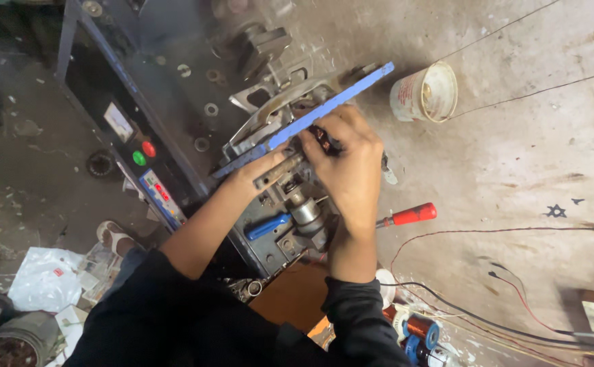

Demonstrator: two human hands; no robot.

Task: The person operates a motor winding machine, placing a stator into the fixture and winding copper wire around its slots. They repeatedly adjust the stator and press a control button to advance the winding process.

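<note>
**Both hands at the metal fixture of a winding machine**

The right hand (348, 166) lies over the middle of the grey metal fixture (290, 204), its fingers curled around a small dark part (324, 139) just below a long blue strip (303, 122) that runs slantwise from lower left to upper right. The grip is narrow, pinched on that dark part. The left hand (263, 168) comes in from the left, fingertips pressed on a short metal bar (276, 171) beside the strip; how far its grip closes around the bar I cannot tell.

Near the fixture's lower left lies a blue handle (267, 226). A red-handled tool (409, 215) sticks out to the right, behind the right wrist. To the left, the machine's dark control panel (130, 132) carries a red and a green button. A white tin can (424, 92) lies on its side on the concrete floor (528, 156), far right. Copper wire spools (419, 329) sit at the near edge.
</note>
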